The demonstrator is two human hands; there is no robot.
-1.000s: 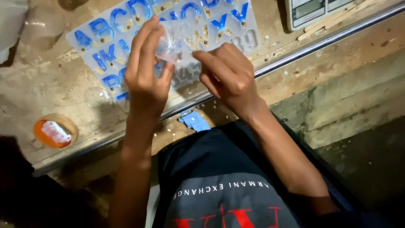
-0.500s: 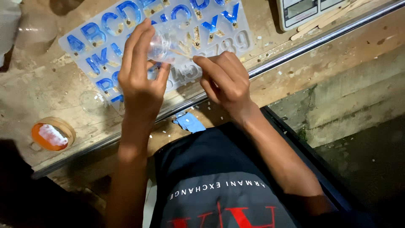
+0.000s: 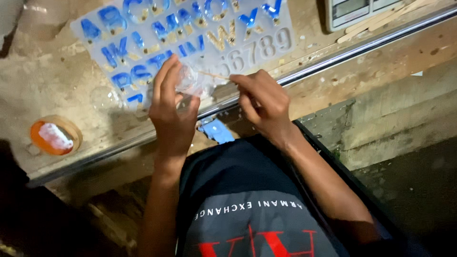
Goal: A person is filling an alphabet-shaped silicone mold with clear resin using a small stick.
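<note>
Two hands are seen over the letter mould (image 3: 190,38): a clear cup (image 3: 190,80) is gripped by the left hand (image 3: 172,112), a thin stick (image 3: 213,75) pinched by the right hand (image 3: 264,102) fingers.

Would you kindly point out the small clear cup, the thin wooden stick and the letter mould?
clear cup (image 3: 189,80), head view, on its see-through side.
wooden stick (image 3: 214,75), head view, mid-shaft.
letter mould (image 3: 266,45), head view, on its unfilled number part.

Clear cup (image 3: 190,81) tilted; thin stick (image 3: 214,75) inside.
</note>
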